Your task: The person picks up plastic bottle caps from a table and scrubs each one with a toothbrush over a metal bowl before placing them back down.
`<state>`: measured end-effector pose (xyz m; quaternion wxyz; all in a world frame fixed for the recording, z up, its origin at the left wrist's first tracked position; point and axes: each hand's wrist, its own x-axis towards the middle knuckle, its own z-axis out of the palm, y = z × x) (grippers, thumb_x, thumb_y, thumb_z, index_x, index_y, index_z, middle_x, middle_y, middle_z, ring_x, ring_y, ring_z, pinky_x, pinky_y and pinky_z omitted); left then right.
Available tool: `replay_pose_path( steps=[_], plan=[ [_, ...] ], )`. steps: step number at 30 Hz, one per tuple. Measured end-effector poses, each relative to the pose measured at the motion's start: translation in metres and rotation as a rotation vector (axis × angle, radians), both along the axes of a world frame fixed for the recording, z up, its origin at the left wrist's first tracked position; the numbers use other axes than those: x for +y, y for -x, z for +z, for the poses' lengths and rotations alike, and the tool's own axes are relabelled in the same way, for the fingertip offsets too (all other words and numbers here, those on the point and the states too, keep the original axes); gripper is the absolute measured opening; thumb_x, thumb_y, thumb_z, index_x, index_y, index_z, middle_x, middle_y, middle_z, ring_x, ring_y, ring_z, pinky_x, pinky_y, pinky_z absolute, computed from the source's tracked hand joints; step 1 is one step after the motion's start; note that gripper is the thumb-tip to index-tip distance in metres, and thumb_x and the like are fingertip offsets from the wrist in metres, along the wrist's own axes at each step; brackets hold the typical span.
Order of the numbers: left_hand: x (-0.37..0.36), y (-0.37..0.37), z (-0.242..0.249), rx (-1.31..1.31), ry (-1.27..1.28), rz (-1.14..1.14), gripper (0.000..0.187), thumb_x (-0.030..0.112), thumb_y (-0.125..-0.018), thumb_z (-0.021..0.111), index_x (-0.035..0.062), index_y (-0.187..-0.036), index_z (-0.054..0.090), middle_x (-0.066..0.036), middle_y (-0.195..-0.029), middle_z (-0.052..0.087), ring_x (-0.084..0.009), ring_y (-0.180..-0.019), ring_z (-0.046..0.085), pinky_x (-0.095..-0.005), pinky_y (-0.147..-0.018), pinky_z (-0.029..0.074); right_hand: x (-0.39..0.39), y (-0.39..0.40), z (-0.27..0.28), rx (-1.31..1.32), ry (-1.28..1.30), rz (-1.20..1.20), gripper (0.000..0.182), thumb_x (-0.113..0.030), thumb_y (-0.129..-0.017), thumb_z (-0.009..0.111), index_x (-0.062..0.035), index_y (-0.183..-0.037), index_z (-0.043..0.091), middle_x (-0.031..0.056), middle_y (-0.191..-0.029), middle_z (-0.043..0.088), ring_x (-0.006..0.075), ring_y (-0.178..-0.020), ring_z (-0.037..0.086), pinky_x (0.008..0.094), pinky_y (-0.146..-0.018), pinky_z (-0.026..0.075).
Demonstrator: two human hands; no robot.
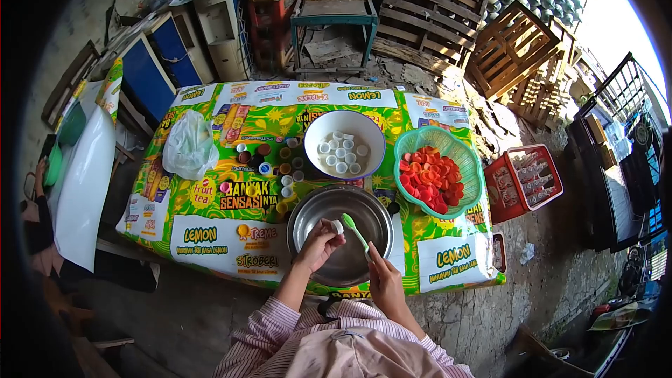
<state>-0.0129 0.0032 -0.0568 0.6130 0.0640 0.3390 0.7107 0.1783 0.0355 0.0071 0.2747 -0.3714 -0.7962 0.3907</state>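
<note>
My left hand (318, 246) is closed, pinching a small white bottle cap (340, 228) between the fingertips. In my right hand (386, 277) is a toothbrush (355, 233) with a light green head, its bristle end close beside the cap. Both hands are over a wide steel basin (297, 211), whose inside is partly hidden by them. Behind the basin stands a white bowl (314, 130) with several white caps (341, 148) at its bottom. To the right, a mint-green basket (407, 141) holds a heap of red caps (431, 176).
Loose caps (285, 168) of several colours lie left of the bowl. A white plastic bag (189, 144) rests farther left on the printed green tablecloth (238, 238). A red crate (497, 187) of packets stands right of the table. Wooden pallets (432, 10) and a small table (334, 8) are behind.
</note>
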Motion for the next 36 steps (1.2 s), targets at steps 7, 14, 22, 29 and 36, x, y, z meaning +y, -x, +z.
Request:
replay_pose_path(
  steps=[7,14,22,29,36],
  plan=[
    [0.000,0.001,0.007,0.020,0.073,-0.022,0.010,0.007,-0.089,0.052,0.0095,-0.098,0.050,-0.005,-0.089,0.062,-0.0127,-0.077,0.062,-0.0289,-0.073,0.053,-0.002,0.001,-0.002,0.008,0.019,0.032,0.046,-0.001,-0.087,0.051,-0.0112,-0.131,0.046,0.0235,-0.087,0.061,0.0348,-0.071,0.063,0.0376,-0.062,0.048],
    [-0.001,0.000,0.001,0.130,0.052,-0.114,0.013,0.010,-0.090,0.052,0.0100,-0.103,0.050,-0.006,-0.091,0.062,-0.0127,-0.078,0.062,-0.0294,-0.074,0.053,-0.004,0.005,0.000,-0.039,0.065,0.028,0.045,-0.001,-0.087,0.051,-0.0119,-0.130,0.046,0.0233,-0.087,0.061,0.0354,-0.073,0.063,0.0371,-0.063,0.048],
    [-0.001,-0.008,-0.007,0.303,0.013,-0.075,0.021,0.004,-0.092,0.046,0.0119,-0.112,0.046,-0.005,-0.092,0.058,-0.0119,-0.082,0.059,-0.0292,-0.075,0.053,-0.005,0.004,0.004,-0.062,0.054,0.061,0.045,-0.001,-0.086,0.051,-0.0110,-0.130,0.047,0.0234,-0.085,0.061,0.0359,-0.072,0.063,0.0379,-0.062,0.048],
    [0.000,-0.008,0.003,0.205,-0.018,-0.068,0.017,0.002,-0.091,0.047,0.0113,-0.105,0.045,-0.004,-0.090,0.057,-0.0118,-0.080,0.058,-0.0292,-0.075,0.052,-0.008,0.000,0.011,-0.056,0.031,0.020,0.045,0.001,-0.086,0.051,-0.0096,-0.130,0.047,0.0232,-0.084,0.061,0.0355,-0.070,0.062,0.0374,-0.061,0.047],
    [0.001,-0.005,0.003,-0.115,-0.020,-0.102,0.012,0.005,-0.092,0.044,0.0069,-0.103,0.048,-0.005,-0.088,0.053,-0.0118,-0.076,0.053,-0.0281,-0.074,0.047,-0.009,0.002,0.005,0.018,0.049,0.017,0.046,0.002,-0.085,0.051,-0.0087,-0.129,0.047,0.0226,-0.084,0.061,0.0342,-0.066,0.061,0.0354,-0.061,0.047]
  ],
)
